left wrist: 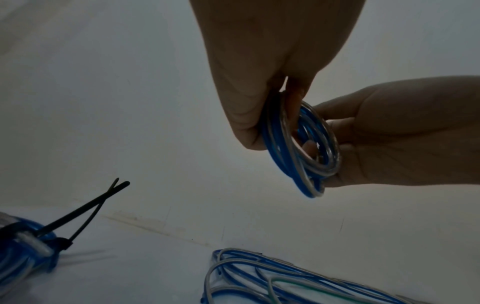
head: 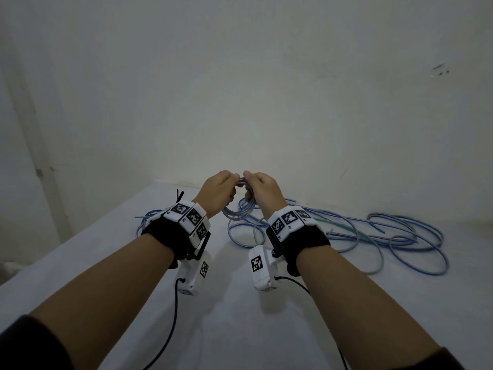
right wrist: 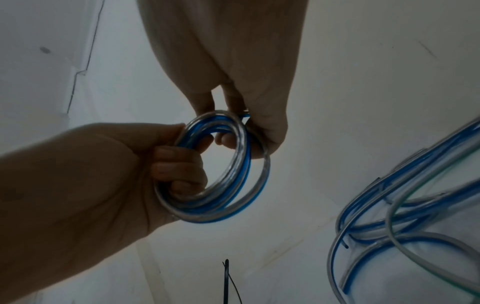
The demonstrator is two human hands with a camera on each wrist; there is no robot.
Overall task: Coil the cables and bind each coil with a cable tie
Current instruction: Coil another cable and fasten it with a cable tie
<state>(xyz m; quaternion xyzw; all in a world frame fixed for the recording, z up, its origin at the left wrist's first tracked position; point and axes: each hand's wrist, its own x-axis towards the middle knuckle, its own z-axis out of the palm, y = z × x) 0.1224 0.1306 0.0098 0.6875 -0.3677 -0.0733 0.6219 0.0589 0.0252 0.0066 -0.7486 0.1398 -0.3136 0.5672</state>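
- white walls (head: 240,76) close off the far side of the white worktop (head: 226,303) in front of you.
- near the worktop's far left edge lies a bound coil (left wrist: 18,248) of blue and clear cable, with two black cable tie tails (left wrist: 91,207) crossing and sticking up from it.
- your left hand (head: 217,192) is raised above the worktop, its fingers curled round the left side of a small blue and clear coil (right wrist: 221,170).
- your right hand (head: 262,189) pinches the top right of that same coil, a fingertip (right wrist: 226,140) poking through its ring.
- loose cables (head: 386,236), blue, clear and one greenish, sprawl over the worktop's far right part, reaching toward its right edge.
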